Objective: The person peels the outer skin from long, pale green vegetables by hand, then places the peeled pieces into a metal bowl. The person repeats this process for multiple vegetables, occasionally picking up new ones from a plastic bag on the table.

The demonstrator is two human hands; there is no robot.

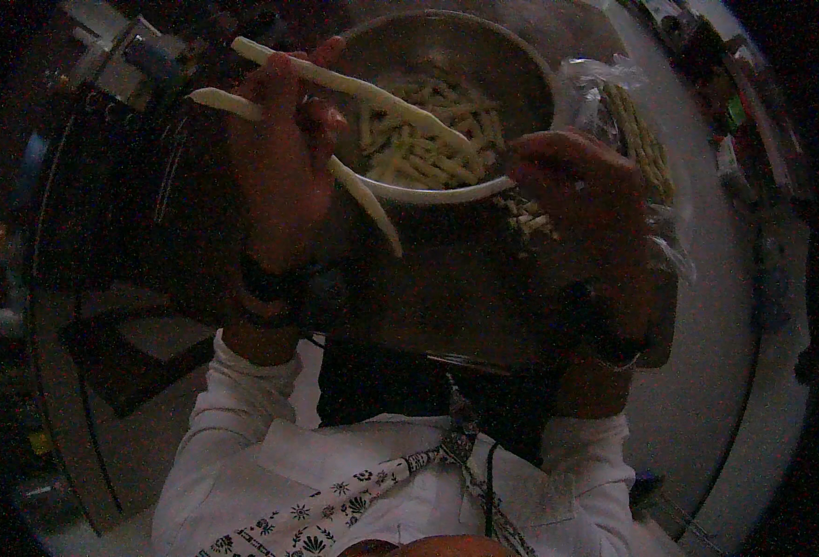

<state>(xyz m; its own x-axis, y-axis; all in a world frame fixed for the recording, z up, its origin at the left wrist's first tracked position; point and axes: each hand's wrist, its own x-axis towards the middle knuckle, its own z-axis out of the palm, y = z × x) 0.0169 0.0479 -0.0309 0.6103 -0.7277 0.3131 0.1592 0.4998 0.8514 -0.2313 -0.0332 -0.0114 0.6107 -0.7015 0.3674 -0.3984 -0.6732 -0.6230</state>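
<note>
My left hand (280, 160) holds two long, pale green pods, which look like green beans. The upper pod (381, 97) slants down to the right across a round metal bowl (444, 196). From below my fingers the lower pod (374, 198) curves toward me, outside the rim. Short cut bean pieces (430, 160) fill the bottom of the bowl. At the bowl's right rim is my right hand (580, 181), fingers curled, a small gap from the upper pod's tip. Whether anything sits in those fingers is too dark to tell. Small trimmed bits (531, 219) lie beside that hand.
A dark board or tray (437, 292) lies between me and the bowl. Right of the bowl, a clear plastic bag (601, 73) holds long whole beans (635, 143). A pale counter (712, 278) curves along the right. Blurred items line its far edge.
</note>
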